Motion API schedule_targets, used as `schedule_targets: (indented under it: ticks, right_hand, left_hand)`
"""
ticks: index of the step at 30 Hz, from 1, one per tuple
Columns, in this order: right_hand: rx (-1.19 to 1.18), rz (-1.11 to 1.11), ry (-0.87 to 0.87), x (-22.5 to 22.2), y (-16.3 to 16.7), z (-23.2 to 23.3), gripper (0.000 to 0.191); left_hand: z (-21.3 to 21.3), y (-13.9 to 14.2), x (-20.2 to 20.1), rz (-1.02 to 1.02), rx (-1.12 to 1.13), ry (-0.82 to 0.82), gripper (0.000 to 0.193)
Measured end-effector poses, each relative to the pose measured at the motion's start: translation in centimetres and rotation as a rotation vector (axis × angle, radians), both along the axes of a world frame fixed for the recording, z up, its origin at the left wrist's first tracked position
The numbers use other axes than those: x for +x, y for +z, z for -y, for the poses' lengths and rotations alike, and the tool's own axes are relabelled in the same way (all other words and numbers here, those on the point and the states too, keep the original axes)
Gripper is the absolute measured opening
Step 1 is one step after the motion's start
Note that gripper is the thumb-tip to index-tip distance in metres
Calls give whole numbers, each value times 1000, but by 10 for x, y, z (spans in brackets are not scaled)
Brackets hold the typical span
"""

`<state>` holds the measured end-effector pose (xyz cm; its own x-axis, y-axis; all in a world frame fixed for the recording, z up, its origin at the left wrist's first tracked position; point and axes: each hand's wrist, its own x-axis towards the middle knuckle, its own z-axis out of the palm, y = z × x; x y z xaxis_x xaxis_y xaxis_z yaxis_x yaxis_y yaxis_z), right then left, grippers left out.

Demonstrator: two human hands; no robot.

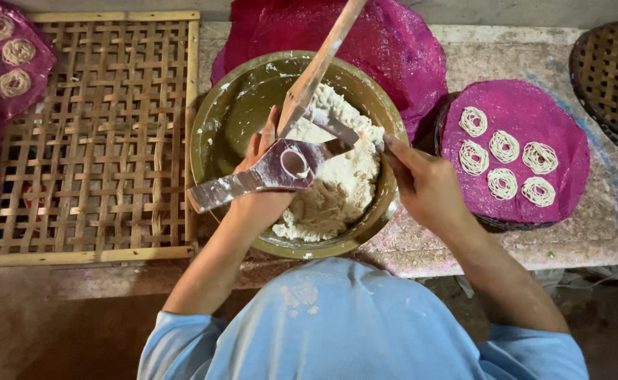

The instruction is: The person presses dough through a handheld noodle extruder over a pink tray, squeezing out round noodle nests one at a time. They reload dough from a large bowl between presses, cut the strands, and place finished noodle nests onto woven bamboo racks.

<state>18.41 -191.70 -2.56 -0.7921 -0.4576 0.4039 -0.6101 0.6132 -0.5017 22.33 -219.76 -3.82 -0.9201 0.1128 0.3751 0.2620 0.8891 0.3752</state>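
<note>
White dough (337, 184) sits in the brass bowl (233, 116) near the surface's front edge; my left hand (263, 179) grips the metal press (281, 169), my right hand (425, 184) pinches its handle (337, 127).

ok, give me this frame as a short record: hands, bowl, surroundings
left hand: holds a metal press over the bowl
right hand: grips the press's other handle
bowl: metal, round, holds pale dough
wooden stick: leans out of the bowl
right of bowl: round tray under pink mesh, five noodle coils
left of bowl: woven bamboo tray
</note>
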Motion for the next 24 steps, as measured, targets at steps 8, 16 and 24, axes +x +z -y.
schedule_targets:
  ticks: [8, 16, 24]
  right_hand:
    - [84, -117, 53, 16, 15, 17, 40]
    - [600, 28, 288, -5, 60, 16, 36]
    - [826, -253, 385, 14, 71, 52, 44]
  left_hand:
    - [6, -25, -6, -171, 250, -32, 89]
    - [20, -24, -14, 365, -14, 90, 113]
    - [30, -59, -13, -183, 138, -76, 81]
